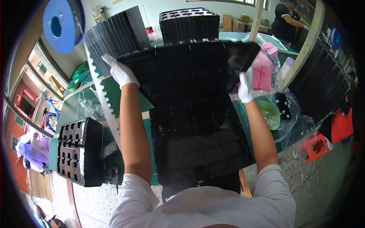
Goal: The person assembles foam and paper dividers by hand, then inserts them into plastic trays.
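In both white-gloved hands I hold a wide, glossy black sheet [186,70], raised and tilted in front of me. My left hand [122,73] grips its left edge, one finger stretched out along the rim. At the right edge my right hand [246,86] is closed on the sheet, its fingertips partly hidden. Below the raised sheet lies another black panel [201,140] with faint grid-like lines and small pale marks, close to my body. Whether the two pieces touch where they overlap, I cannot tell.
Tall black stacks stand at the back left [116,40] and back middle [190,28]. A black-and-pale stack [72,152] sits left. To the right are pink pieces [262,72], a green bowl [269,116] and a red stool [315,147]. A person [287,21] works at the far right.
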A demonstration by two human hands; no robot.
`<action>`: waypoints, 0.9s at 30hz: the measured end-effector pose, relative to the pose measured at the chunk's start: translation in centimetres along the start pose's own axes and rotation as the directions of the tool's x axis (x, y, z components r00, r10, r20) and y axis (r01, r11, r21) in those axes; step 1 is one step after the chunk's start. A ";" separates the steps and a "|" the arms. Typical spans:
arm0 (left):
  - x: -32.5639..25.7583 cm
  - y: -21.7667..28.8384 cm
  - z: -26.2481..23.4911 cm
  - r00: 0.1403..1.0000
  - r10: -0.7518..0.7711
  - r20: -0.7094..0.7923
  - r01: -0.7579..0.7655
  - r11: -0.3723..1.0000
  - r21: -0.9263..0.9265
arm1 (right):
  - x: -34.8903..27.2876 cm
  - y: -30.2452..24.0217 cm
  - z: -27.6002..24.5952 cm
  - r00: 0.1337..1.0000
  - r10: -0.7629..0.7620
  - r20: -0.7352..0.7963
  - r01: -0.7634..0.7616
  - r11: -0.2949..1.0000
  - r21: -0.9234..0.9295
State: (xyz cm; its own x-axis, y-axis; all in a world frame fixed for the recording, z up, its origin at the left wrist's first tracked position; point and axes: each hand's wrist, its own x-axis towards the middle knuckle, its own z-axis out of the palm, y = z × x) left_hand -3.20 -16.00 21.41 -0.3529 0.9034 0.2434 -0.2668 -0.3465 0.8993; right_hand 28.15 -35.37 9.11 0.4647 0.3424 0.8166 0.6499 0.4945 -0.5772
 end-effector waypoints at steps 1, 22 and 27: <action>1.4 -1.1 1.1 0.997 -0.041 0.073 0.040 0.999 0.010 | 0.9 3.0 0.6 0.997 0.076 0.032 -0.074 0.996 -0.058; 7.3 -27.0 1.3 0.547 -0.120 0.828 -0.685 0.505 0.525 | 0.3 18.2 6.5 0.695 0.499 0.517 -0.165 0.811 -0.560; -3.2 -8.0 -1.4 0.489 0.367 0.791 -0.792 0.567 0.227 | 1.7 7.6 5.2 0.830 0.275 0.486 0.105 0.777 -0.620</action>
State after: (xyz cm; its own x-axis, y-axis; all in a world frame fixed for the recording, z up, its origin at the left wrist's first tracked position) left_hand -1.16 -16.46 12.93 0.4391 0.5147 0.7364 0.3317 -0.8546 0.3996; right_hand 30.78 -26.84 6.16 0.2722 0.8082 0.5222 0.9272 -0.0750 -0.3671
